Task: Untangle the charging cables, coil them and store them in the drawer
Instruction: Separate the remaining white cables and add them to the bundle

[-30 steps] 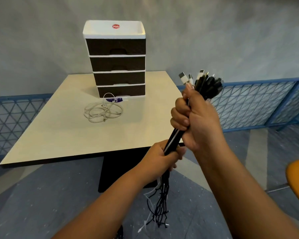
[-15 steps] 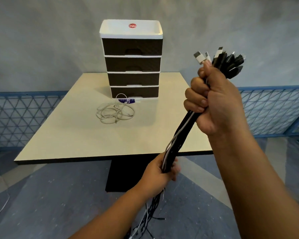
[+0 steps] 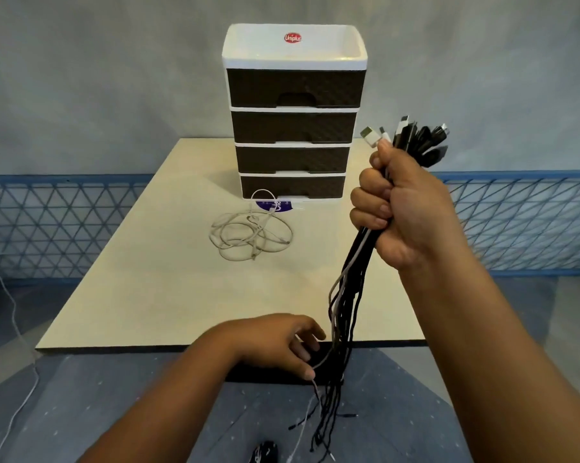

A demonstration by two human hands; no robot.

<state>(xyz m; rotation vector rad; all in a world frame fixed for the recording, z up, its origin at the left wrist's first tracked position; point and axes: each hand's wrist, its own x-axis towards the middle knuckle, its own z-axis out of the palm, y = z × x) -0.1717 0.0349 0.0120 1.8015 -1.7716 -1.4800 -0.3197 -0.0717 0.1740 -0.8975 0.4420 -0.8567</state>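
The right hand [image 3: 405, 208] is gripping the cables [image 3: 348, 295] in a fist just below their plugs, holding the bundle up over the near right edge of the surface [image 3: 154, 295], while the left hand [image 3: 275, 342] is hanging loosely curled beside the dangling strands, one white strand brushing its fingers [image 3: 307, 372], holding nothing. To do this well, the person is likely needing to keep the plugs clamped and draw out one strand at a time. Compared with half a second ago, the left hand is no longer gripping the bundle, and the strands are hanging looser and more spread.
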